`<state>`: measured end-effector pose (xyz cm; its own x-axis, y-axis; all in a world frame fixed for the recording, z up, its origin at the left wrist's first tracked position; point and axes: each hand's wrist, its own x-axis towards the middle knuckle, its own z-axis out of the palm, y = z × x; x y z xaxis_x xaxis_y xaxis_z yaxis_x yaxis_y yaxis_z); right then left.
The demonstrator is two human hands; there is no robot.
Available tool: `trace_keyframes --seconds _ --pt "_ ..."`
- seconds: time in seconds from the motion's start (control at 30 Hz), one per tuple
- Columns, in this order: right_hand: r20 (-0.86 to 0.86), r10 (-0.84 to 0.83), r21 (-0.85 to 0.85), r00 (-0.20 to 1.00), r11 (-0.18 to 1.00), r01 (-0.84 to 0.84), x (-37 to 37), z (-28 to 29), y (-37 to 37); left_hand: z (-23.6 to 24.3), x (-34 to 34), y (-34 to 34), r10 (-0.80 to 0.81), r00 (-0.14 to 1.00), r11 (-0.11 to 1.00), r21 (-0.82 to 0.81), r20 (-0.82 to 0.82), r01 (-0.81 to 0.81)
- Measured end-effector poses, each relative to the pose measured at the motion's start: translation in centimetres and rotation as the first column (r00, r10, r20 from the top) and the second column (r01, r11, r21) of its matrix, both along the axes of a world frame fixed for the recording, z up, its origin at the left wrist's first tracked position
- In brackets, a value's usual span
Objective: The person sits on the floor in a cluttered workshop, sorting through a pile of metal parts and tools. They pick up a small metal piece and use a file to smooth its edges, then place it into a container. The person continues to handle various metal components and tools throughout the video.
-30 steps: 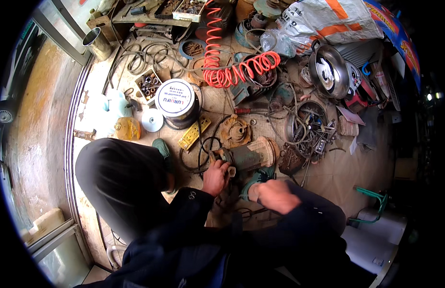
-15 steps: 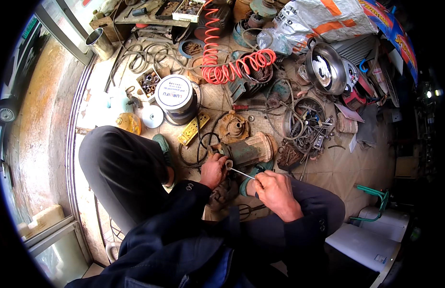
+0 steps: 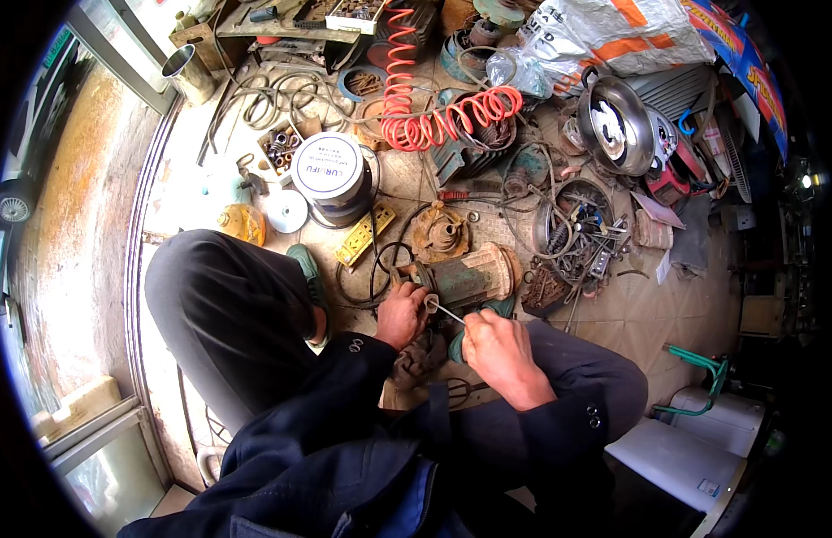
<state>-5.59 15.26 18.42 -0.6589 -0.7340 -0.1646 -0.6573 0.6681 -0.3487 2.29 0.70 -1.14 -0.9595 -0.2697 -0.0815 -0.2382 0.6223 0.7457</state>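
Observation:
In front of me, between my feet, a rusty green electric motor point(image 3: 470, 277) lies on its side on the tiled floor. My left hand point(image 3: 403, 316) is closed at its near left end, with the fingertips on a small pale ring point(image 3: 430, 303). My right hand point(image 3: 504, 357) grips a thin metal rod point(image 3: 450, 314); whatever handle it has is hidden in the fist. The rod's far tip meets the ring. A dark crumpled rag point(image 3: 420, 359) lies below my left hand. Just beyond the motor sits a rusty round end cover point(image 3: 439, 231).
A yellow power strip point(image 3: 365, 235) and a white-lidded bucket point(image 3: 331, 175) stand ahead on the left. Ahead on the right are a basin of tools point(image 3: 577, 224) and a steel pan point(image 3: 616, 125). A coiled red air hose point(image 3: 425, 130) hangs at the back.
My right hand has moved left, closer to the ring, so less of the rod shows. My left hand stays nearly in place. The whole view has shifted slightly.

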Motion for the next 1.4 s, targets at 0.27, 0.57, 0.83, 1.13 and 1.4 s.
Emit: trace_keyframes --seconds 0.27,0.57,0.83,1.13,1.4 --pt "-0.022 0.05 0.015 0.999 0.999 -0.049 0.3 -1.7 -2.0 0.1 0.0 0.0 0.017 1.0 1.0 0.004 -0.001 -0.017" --pt "0.011 0.053 0.074 0.999 0.996 -0.053 0.0 -4.6 -2.8 -0.1 0.0 0.2 0.02 0.998 0.999 -0.034 -0.062 -0.022" --pt "0.032 0.043 0.123 0.999 0.991 -0.047 -0.3 -5.0 -3.5 1.3 1.2 1.5 0.305 0.947 0.944 0.165 -0.102 -0.286" --pt "0.102 -0.004 0.265 0.995 0.964 -0.024 -0.6 -3.6 -5.1 1.6 1.5 3.5 0.047 0.623 -0.658 0.493 0.781 -0.569" --pt "0.174 -0.173 0.299 0.969 0.947 0.116 -1.0 -4.1 -4.9 -0.4 -0.5 6.2 0.037 0.825 -0.879 0.412 0.563 -0.242"
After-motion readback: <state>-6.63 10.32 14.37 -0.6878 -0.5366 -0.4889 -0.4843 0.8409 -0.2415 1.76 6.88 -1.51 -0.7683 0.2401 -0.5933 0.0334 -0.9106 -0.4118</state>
